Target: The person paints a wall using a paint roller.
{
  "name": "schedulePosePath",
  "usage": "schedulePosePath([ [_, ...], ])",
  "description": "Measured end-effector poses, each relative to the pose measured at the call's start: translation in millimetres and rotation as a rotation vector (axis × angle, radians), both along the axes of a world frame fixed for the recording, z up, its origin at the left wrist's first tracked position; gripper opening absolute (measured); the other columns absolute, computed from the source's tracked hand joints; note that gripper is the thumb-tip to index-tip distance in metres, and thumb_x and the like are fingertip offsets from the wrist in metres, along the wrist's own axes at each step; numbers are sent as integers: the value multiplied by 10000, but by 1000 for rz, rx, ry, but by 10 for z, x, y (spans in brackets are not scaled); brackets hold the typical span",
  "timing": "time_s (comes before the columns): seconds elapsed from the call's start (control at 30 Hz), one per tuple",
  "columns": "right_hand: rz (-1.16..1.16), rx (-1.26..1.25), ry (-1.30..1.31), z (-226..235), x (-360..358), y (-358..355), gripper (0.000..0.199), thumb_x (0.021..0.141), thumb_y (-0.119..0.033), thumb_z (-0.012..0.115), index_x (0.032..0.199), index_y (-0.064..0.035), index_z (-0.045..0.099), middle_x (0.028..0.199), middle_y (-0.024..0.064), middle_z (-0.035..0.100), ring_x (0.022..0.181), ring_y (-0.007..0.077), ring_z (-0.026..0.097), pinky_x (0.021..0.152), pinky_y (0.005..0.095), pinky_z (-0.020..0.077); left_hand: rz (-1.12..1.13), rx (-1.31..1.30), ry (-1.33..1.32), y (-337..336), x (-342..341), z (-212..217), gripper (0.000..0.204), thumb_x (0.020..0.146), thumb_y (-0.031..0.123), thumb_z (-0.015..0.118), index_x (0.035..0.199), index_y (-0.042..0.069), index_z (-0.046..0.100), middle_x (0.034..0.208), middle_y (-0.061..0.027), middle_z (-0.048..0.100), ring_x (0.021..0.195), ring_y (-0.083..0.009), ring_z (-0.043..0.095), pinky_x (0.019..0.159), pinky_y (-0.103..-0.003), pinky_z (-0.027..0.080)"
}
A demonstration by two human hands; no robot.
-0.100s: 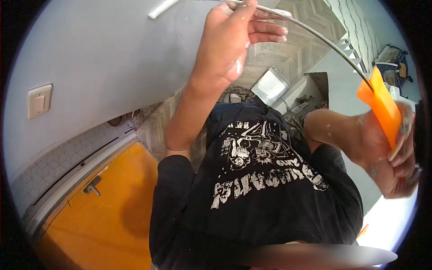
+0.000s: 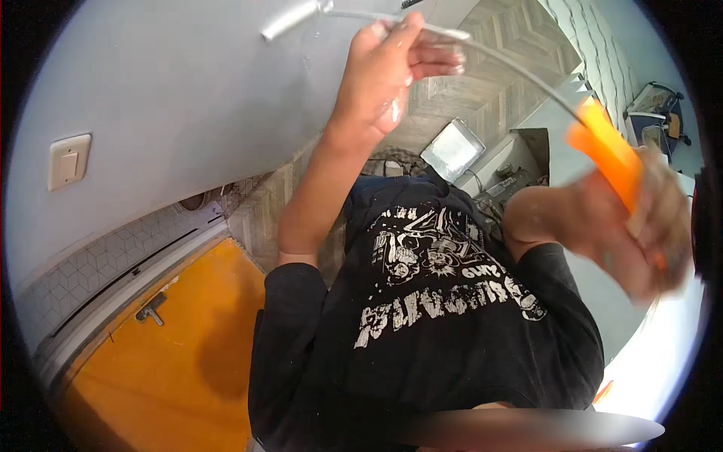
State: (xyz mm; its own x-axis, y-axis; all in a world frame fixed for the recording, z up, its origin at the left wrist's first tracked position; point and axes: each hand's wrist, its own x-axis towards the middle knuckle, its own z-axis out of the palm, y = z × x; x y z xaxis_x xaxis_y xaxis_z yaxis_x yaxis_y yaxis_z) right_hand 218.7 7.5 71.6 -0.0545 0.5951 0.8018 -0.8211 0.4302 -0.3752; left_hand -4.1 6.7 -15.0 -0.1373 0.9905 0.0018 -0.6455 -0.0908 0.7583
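A paint roller has its white sleeve (image 2: 292, 19) near the grey wall at the top, with a long thin bent metal rod (image 2: 520, 66) running right to an orange handle (image 2: 606, 151). My left hand (image 2: 388, 64) pinches the rod near the sleeve between thumb and fingers, the other fingers stretched out. White paint smears its palm and fingertips. On the right, my right hand (image 2: 633, 226) is wrapped around the handle; motion blurs its fingers. The sleeve is close to the wall, but I cannot tell whether it touches.
A white light switch (image 2: 70, 162) sits on the left wall. Below is an orange door (image 2: 181, 346) with a metal lever handle (image 2: 151, 309). A paint-stained white tray (image 2: 453, 149) lies beyond my body on the wood-patterned floor (image 2: 497, 45). A wheeled dark frame (image 2: 655, 120) stands far right.
My right hand and the orange handle have shifted up and to the left. The white sleeve has come slightly down and right, showing more of its end. My left hand moved little.
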Motion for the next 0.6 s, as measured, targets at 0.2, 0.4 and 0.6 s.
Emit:
schedulePosePath([
  [0.2,-268,-314,-127,-468,-837,-39,204,862,-157,467,659,-172,467,516,-54,369,465,94,363,500,228,340,92,-345,-51,97,-324,-864,236,980,144,466,1004,-83,527,1000,-249,650,820,-251,668,768,-361,577],
  [0.4,231,116,313,137,-76,-255,277,872,-289,527,621,-185,475,529,-71,421,480,8,428,558,218,409,-19,-60,4,-246,-58,225,236,978,179,480,978,-55,514,1013,-266,648,786,-242,673,752,-362,576],
  [0.6,-363,-106,-102,-512,-637,-262,150,890,-171,510,746,-172,466,554,-35,435,478,98,433,532,291,413,28,-245,-35,-166,-312,-616,200,966,168,499,946,-29,520,992,-257,654,780,-242,670,744,-361,577],
])
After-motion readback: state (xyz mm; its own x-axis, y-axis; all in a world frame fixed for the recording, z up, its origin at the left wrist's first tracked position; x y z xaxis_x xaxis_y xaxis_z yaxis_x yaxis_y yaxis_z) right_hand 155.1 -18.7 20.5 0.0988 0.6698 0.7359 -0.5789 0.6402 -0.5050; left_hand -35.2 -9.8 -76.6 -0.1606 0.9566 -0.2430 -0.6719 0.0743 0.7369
